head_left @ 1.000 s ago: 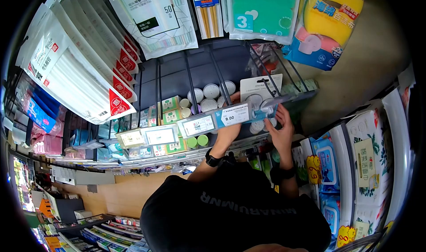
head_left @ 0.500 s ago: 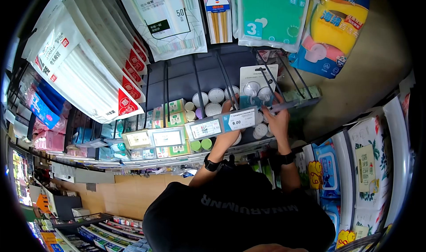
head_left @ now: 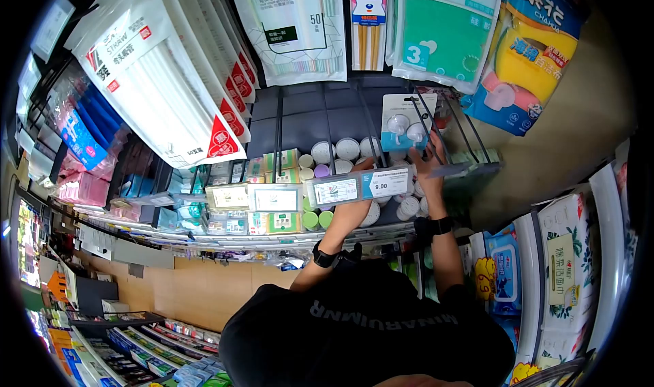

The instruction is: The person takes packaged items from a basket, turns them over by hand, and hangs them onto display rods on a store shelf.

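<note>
A carded pack (head_left: 409,118) with two round clear pieces that look like suction hooks is at the metal pegs, behind the price label (head_left: 381,184) marked 9.00. My right hand (head_left: 429,172) is at the pack's lower right edge, its fingers bent against the card. My left hand (head_left: 354,210) reaches up behind the label. Its fingertips show above the strip, close to white-lidded round tubs (head_left: 345,148), and the rest of the fingers are hidden. Whether the left fingers touch anything is unclear.
Straw packs (head_left: 163,80) hang at the left, with a green silicone pack (head_left: 443,33) and a yellow sponge pack (head_left: 528,56) at upper right. Small boxes (head_left: 283,222) line the shelf below. Wipes packs (head_left: 505,264) stand at the right. Several metal pegs (head_left: 327,114) stick out toward me.
The view has shifted, so the shelf sits farther right. The carded pack and my right hand's fingers are farther back from the price label. My left hand stays behind the label.
</note>
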### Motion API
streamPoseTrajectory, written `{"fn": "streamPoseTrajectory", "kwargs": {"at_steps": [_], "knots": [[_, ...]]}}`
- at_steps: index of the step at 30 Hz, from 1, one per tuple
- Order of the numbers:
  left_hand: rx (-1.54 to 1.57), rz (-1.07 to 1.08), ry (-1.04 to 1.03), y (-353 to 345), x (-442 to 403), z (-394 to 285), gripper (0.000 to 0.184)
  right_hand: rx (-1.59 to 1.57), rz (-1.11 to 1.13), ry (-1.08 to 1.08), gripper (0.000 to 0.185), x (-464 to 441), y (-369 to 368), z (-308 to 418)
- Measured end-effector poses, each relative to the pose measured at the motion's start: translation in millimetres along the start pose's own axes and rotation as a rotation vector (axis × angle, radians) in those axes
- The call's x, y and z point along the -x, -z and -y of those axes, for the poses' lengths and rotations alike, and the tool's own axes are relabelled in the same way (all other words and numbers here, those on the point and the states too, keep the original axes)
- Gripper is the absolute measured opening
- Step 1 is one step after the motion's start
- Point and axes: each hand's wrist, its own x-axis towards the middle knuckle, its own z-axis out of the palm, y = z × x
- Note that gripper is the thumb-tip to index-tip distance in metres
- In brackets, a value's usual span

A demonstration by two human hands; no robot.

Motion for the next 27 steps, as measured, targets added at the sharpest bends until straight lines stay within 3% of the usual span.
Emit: {"fn": "streamPoseTrajectory", "kwargs": {"at_steps": [6, 8, 11, 13, 18, 27], "knots": [[0.031, -0.063, 0.061, -0.2, 16.4, -3.9, 0.038, 0.074, 0.004, 0.022, 0.069, -0.8, -1.8, -3.3], [0.057, -0.018, 0.211, 0.2, 22.6, 1.3, 0.035, 0.118, -0.002, 0.056, 0.069, 3.8, -0.8, -2.8], [0.187, -0.05, 0.162, -2.6, 28.4, -5.7, 0.034, 0.224, -0.053, 0.062, 0.068, 13.9, 1.7, 4.2], [0.155, -0.01, 0.254, 1.4, 33.1, -17.1, 0.035, 0.354, -0.014, -0.074, 0.067, 21.9, 8.9, 24.8], [0.177, -0.082, 0.136, 0.2, 52.5, -25.7, 0.039, 0.186, 0.011, -0.273, 0.049, 47.8, 21.1, 64.0], [0.228, -0.014, 0.146, 6.3, 109.9, -51.5, 0.038, -0.021, 0.154, -0.27, 0.034, 90.3, 47.8, 128.0]]}}
